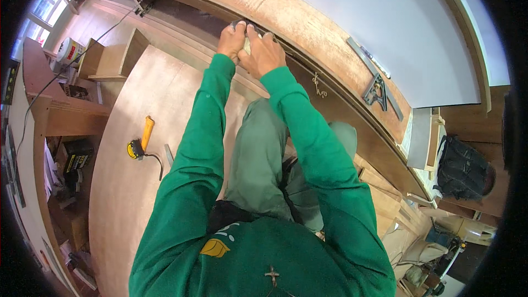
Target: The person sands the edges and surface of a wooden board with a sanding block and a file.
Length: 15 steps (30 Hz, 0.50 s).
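Two hands (232, 42) (265, 56) curl fingers (252, 34) around a pale object (246, 45).

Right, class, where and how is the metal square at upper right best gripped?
Probably by its dark head, the right hand coming from the near side: the square lies flat, its chunky, open-framed head juts toward that side, and the blade looks thin.

Wooden worktop (313, 36), extending rightward from the right hand (265, 55): it bears a pale sheet (385, 33), a combination square (376, 93) and a slim pen-like item (375, 61). Plywood panel (132, 203), leftward and bodyward of the left hand (232, 41): tape measure (134, 149), orange-handled tool (147, 132), narrow grey strip (168, 155).
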### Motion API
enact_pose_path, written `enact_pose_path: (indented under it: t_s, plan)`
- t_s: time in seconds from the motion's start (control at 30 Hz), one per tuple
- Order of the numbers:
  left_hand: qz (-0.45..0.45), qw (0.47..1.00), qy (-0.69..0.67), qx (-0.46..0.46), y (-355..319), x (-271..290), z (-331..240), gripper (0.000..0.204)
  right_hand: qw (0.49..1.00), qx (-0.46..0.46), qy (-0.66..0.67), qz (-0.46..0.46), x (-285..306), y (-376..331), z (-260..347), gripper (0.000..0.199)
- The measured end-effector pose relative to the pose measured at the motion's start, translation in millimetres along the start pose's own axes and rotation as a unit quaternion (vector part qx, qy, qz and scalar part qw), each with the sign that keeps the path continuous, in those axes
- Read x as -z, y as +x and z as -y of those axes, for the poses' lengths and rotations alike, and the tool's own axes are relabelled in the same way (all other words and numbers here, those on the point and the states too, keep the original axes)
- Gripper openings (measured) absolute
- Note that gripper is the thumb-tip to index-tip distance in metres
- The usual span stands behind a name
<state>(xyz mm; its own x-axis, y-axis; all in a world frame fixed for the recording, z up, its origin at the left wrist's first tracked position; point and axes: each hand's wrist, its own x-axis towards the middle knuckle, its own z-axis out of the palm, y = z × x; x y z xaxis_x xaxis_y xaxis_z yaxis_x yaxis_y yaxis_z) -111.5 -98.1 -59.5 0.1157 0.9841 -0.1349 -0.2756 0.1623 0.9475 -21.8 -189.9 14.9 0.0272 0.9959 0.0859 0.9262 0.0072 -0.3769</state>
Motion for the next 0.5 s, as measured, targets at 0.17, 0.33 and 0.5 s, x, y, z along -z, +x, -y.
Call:
enact_pose_path:
  t_s: [0.17,0.33,0.5]
  plan:
    - [0.005,1.000,0.006,0.025,-12,-4,-13,0.033,0.998,-0.040,0.023,0.033,4,2,3,0.075]
    - [0.017,0.999,0.026,0.019,-1,5,-11,0.031,0.999,-0.029,0.026,0.021,2,6,5,0.077]
    - [-0.015,0.998,0.058,0.025,-7,3,-12,0.030,0.999,-0.035,0.025,0.033,2,5,6,0.078]
